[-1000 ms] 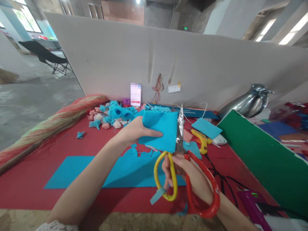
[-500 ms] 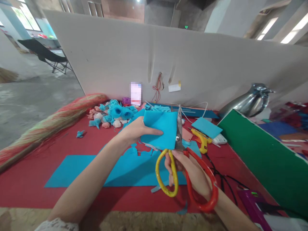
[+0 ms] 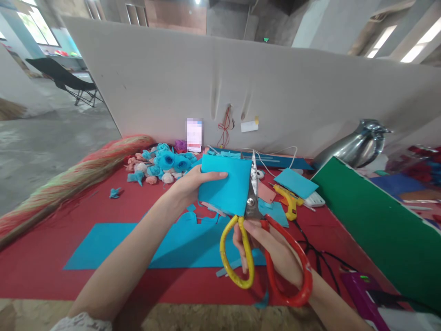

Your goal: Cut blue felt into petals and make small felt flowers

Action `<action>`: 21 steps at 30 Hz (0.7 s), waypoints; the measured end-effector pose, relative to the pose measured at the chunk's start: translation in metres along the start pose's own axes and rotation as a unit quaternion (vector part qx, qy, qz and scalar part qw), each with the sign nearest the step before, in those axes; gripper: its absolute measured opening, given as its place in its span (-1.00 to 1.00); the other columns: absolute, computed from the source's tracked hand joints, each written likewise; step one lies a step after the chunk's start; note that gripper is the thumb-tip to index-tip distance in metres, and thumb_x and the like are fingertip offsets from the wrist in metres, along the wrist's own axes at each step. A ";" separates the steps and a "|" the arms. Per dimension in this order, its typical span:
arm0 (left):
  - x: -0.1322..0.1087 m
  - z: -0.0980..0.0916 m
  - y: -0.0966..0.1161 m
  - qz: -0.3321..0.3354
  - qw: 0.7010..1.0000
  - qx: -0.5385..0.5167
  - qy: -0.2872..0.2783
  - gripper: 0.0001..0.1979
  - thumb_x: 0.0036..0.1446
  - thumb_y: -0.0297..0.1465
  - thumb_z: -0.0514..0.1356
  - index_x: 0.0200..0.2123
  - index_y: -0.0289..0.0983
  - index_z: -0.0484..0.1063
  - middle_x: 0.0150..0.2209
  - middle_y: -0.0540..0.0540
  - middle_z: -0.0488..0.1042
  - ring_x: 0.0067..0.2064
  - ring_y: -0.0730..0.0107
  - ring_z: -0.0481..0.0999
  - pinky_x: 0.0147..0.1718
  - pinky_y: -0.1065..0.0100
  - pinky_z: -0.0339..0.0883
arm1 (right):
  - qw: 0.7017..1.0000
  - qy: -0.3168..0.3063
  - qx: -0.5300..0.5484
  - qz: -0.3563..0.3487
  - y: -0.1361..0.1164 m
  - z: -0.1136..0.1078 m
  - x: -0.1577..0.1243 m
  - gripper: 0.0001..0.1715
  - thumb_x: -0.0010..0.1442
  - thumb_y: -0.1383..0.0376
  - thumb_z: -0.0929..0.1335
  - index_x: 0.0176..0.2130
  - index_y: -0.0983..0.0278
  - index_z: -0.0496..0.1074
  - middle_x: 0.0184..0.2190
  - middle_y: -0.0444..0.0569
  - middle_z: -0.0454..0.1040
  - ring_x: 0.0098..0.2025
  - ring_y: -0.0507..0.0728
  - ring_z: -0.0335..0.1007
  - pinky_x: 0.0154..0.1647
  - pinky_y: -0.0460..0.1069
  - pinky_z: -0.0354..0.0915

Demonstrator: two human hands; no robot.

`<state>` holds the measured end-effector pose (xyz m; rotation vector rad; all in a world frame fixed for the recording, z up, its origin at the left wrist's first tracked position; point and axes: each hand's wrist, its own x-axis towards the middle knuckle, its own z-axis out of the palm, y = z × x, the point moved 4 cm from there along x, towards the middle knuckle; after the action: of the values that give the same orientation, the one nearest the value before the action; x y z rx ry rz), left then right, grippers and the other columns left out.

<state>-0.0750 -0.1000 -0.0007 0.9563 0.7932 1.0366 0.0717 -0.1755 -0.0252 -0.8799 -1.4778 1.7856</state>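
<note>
Behind the squarish, folded bright-blue sheet (image 3: 225, 193), at the centre of the frame, the fingers of my left hand (image 3: 191, 184) are hidden; only my thumb shows, pressed flat on the front face, so I am gripping the sheet by its left side. My right hand (image 3: 265, 239), right of centre in the lower half, is curled about the large metal scissors with one yellow and one red loop handle (image 3: 250, 202). The loops cover parts of my fingers, and I can't make out where the second blade lies. My sleeve, of white lace (image 3: 82, 322), is cut off at the bottom edge, and the screen of the upright phone (image 3: 195, 135) is blurred into blocks.

The sheet looks smooth and matte, like felt or thick paper, with soft layered edges. The handles are thick and rounded, the blade shiny and patchy. A long flat blue strip (image 3: 103, 246) lies below on the red table cover (image 3: 34, 280); a heap of crumpled blue, white and pink flower shapes (image 3: 165, 158) sits left of centre.

The sheet stands tilted with its broad face towards me, scarcely longer one way than the other. The scissors' long axis runs up the frame, tip upward, alongside the sheet's right edge.
</note>
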 end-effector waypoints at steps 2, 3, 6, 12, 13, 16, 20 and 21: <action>-0.002 -0.002 0.002 0.000 1.000 0.015 0.000 -0.68 -0.22 -0.38 0.35 -0.30 -0.30 0.46 -0.26 -0.13 0.55 -0.22 0.16 0.53 -0.27 0.27 0.45 | 1.000 -0.014 -0.004 0.003 0.000 0.000 0.000 -0.58 0.22 0.10 0.18 -0.45 0.38 0.31 -0.61 -0.14 0.29 -0.61 -0.06 0.30 -0.58 -0.17 0.30; -0.003 -0.002 0.003 -0.001 1.000 0.021 -0.007 -0.69 -0.22 -0.38 0.34 -0.31 -0.30 0.47 -0.27 -0.13 0.55 -0.21 0.16 0.53 -0.26 0.27 0.45 | 1.000 -0.022 -0.004 0.007 0.000 0.000 0.000 -0.58 0.22 0.09 0.18 -0.44 0.38 0.30 -0.60 -0.14 0.29 -0.62 -0.06 0.30 -0.58 -0.17 0.29; -0.007 -0.006 0.005 -0.018 0.999 0.027 -0.021 -0.68 -0.26 -0.38 0.36 -0.33 -0.30 0.47 -0.30 -0.13 0.56 -0.23 0.14 0.53 -0.26 0.24 0.44 | 0.999 -0.043 0.005 0.020 -0.001 0.001 -0.001 -0.62 0.20 0.11 0.20 -0.43 0.38 0.29 -0.58 -0.13 0.31 -0.61 -0.05 0.31 -0.57 -0.17 0.29; -0.009 -0.014 0.008 -0.022 0.998 0.010 0.054 -0.62 -0.33 -0.38 0.38 -0.34 -0.27 0.43 -0.28 -0.11 0.54 -0.23 0.10 0.53 -0.32 0.22 0.47 | 0.997 -0.062 0.026 0.039 0.001 0.004 -0.004 -0.69 0.16 0.17 0.20 -0.41 0.38 0.28 -0.55 -0.11 0.31 -0.60 -0.05 0.30 -0.53 -0.12 0.31; -0.008 -0.014 0.008 -0.020 0.998 0.009 0.065 -0.62 -0.32 -0.38 0.38 -0.33 -0.27 0.42 -0.27 -0.10 0.54 -0.22 0.10 0.52 -0.31 0.21 0.47 | 0.997 -0.063 0.022 0.042 0.002 0.004 -0.004 -0.70 0.16 0.17 0.19 -0.40 0.37 0.28 -0.55 -0.11 0.30 -0.59 -0.04 0.30 -0.53 -0.11 0.31; -0.006 -0.011 0.007 -0.012 0.999 0.023 0.048 -0.64 -0.28 -0.38 0.37 -0.32 -0.30 0.44 -0.25 -0.14 0.54 -0.21 0.12 0.52 -0.25 0.20 0.46 | 0.996 -0.084 0.022 0.033 0.003 0.004 -0.001 -0.76 0.12 0.24 0.19 -0.43 0.36 0.27 -0.53 -0.10 0.30 -0.59 -0.04 0.30 -0.52 -0.09 0.32; -0.005 -0.008 0.008 0.009 0.999 0.025 0.036 -0.67 -0.25 -0.38 0.36 -0.32 -0.30 0.46 -0.26 -0.14 0.55 -0.22 0.16 0.53 -0.22 0.21 0.45 | 0.992 -0.118 0.041 0.027 0.008 0.003 0.002 -0.87 0.02 0.35 0.20 -0.36 0.33 0.27 -0.42 -0.08 0.32 -0.51 -0.01 0.33 -0.46 -0.07 0.33; -0.005 -0.008 0.009 0.012 0.999 0.021 0.042 -0.69 -0.24 -0.38 0.36 -0.33 -0.30 0.46 -0.27 -0.13 0.55 -0.23 0.17 0.53 -0.23 0.21 0.45 | 0.992 -0.122 0.034 0.025 0.010 0.003 0.003 -0.84 0.01 0.37 0.20 -0.32 0.32 0.27 -0.39 -0.07 0.32 -0.48 -0.01 0.33 -0.44 -0.07 0.33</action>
<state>-0.0865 -0.1009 0.0046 0.9646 0.8773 1.0894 0.0672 -0.1760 -0.0349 -0.6891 -1.5451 2.0268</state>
